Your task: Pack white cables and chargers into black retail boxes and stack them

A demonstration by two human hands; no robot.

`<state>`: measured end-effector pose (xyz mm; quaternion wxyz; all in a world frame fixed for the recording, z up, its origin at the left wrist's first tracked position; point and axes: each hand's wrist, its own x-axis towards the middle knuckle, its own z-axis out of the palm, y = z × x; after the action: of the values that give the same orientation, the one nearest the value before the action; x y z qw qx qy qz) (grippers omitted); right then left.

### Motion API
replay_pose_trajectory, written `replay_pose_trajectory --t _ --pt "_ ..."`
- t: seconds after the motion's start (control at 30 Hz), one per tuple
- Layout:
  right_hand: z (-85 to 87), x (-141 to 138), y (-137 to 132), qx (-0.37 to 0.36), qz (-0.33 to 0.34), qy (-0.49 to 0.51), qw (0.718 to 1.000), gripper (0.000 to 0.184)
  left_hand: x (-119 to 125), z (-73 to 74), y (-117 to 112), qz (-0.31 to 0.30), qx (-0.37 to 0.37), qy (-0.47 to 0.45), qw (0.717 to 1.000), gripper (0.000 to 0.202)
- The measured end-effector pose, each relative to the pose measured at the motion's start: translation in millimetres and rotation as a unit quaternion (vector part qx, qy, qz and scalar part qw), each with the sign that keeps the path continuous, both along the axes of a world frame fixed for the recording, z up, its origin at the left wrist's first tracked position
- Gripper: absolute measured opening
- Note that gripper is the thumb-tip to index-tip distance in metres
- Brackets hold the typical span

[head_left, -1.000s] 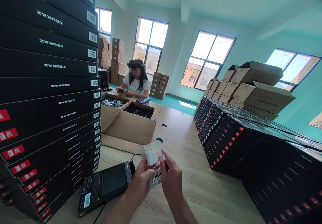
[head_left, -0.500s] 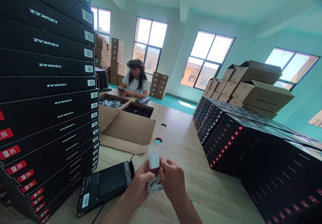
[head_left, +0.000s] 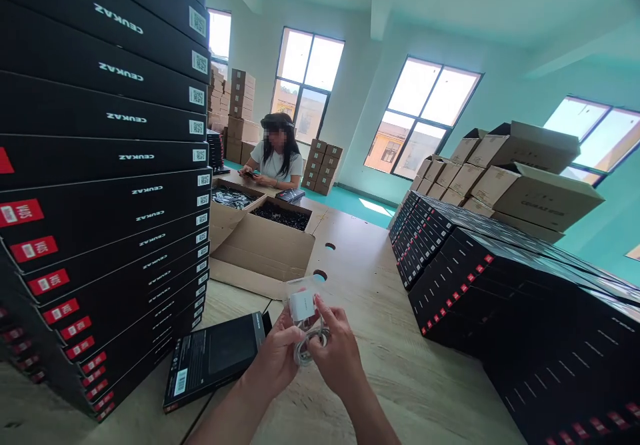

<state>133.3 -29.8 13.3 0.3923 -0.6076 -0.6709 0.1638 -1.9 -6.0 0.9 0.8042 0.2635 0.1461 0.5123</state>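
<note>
A white charger (head_left: 302, 305) in a clear plastic bag is held up in front of me over the table. My left hand (head_left: 279, 350) is closed around its left side, thumb across the lower part. Just below the charger hangs a coiled white cable (head_left: 303, 351). My right hand (head_left: 337, 346) grips the coil with its thumb, while a forefinger rests along the charger's right edge. Whether the cable lies inside the bag I cannot tell. Left of my hands, a flat black box (head_left: 227, 351) lies on the table with its end flap open.
A tall stack of black boxes (head_left: 165, 225) rises close on the left; more black boxes (head_left: 500, 311) are piled on the right. Ahead are cartons of small parts (head_left: 280, 215) with a cardboard flap (head_left: 265, 251). A person (head_left: 277, 158) sits across the table (head_left: 390, 371).
The charger has tilted and my right thumb has moved onto the cable coil. My view has shifted slightly, with the left stack now filling more of it.
</note>
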Motion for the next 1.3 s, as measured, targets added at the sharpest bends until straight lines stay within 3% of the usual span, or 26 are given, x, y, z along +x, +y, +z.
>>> replay_pose_trajectory --t 0.13,0.33,0.47,0.67,0.87,1.03,1.1,1.17,1.23,1.3 --pt "-10.3 2 5 0.017 0.023 0.044 0.999 0.082 0 1.2 -1 -0.004 -0.013 -0.008 1.000 0.087" --pt "-6.0 13 3 0.000 0.078 0.055 0.995 0.081 -10 1.5 0 -0.031 -0.029 -0.014 0.999 0.078" --pt "-7.6 24 4 0.004 0.108 0.074 0.991 0.062 -10 2.4 1 -0.047 -0.019 -0.018 0.999 0.067" --pt "-15.4 29 7 0.054 0.094 0.011 0.994 0.057 -4 1.5 1 -0.048 -0.008 -0.024 0.999 0.057" --pt "-22.7 21 7 0.093 0.061 -0.041 0.993 0.052 -4 0.4 -1 -0.038 -0.013 -0.006 0.999 0.069" --pt "-7.5 16 6 0.054 0.125 0.096 0.986 0.047 -13 5.8 2 -0.043 0.010 -0.005 0.999 0.087" --pt "2.4 21 4 0.007 0.161 0.189 0.969 0.050 -16 7.0 5 -0.060 0.024 -0.019 0.998 0.087" --pt "10.4 31 2 -0.060 0.183 0.272 0.943 0.065 -18 7.0 8 -0.068 0.035 -0.035 0.996 0.086" --pt "14.9 42 1 -0.126 0.197 0.321 0.918 0.078 -19 6.4 10 -0.069 0.037 -0.034 0.996 0.085" --pt "16.5 50 1 -0.174 0.210 0.345 0.898 0.079 -18 6.4 9 -0.068 0.033 -0.019 0.997 0.085"
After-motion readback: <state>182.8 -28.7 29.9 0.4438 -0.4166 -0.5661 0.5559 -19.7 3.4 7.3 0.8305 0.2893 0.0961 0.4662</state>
